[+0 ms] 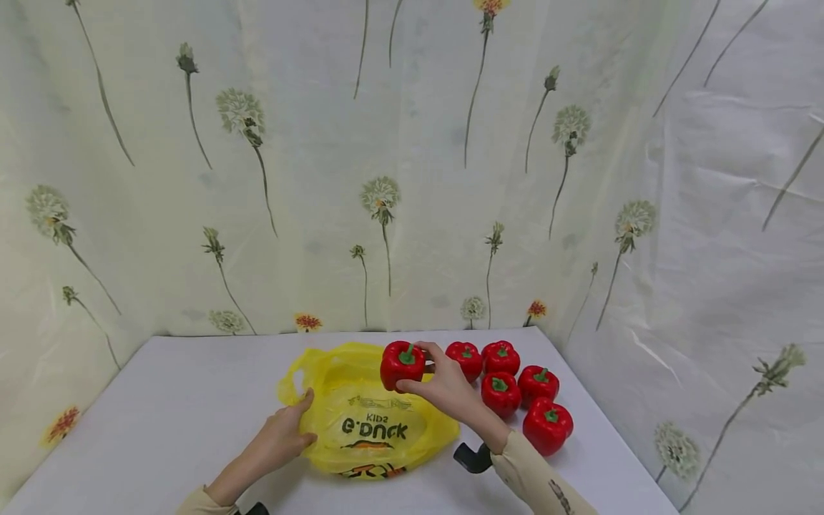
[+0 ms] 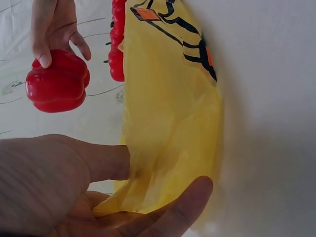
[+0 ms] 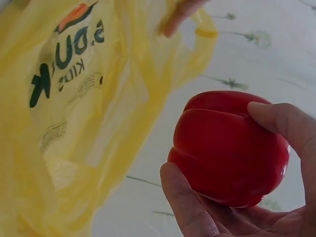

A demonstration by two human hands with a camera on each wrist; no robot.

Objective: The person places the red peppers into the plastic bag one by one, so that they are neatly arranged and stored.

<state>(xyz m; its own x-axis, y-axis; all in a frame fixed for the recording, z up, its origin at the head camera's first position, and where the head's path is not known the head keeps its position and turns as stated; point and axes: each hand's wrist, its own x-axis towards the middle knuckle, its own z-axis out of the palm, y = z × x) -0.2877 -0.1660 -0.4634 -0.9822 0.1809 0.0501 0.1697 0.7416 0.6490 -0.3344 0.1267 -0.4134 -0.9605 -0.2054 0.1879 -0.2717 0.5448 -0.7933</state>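
A yellow plastic bag [image 1: 360,386] with dark printed lettering lies spread on the table, its mouth open. My left hand [image 1: 283,429] holds the bag's left edge; in the left wrist view the thumb goes inside the rim and the fingers [image 2: 185,207] lie outside it. Above the bag's right part, my right hand [image 1: 450,386] grips a red bell pepper [image 1: 402,365] with a green stem. The right wrist view shows thumb and fingers around that red bell pepper [image 3: 229,148], clear of the bag.
Several more red bell peppers [image 1: 501,394] stand in a group on the right of the white table [image 1: 193,400]. Behind the table and along its right side hangs a pale curtain [image 1: 322,214] with a dandelion print.
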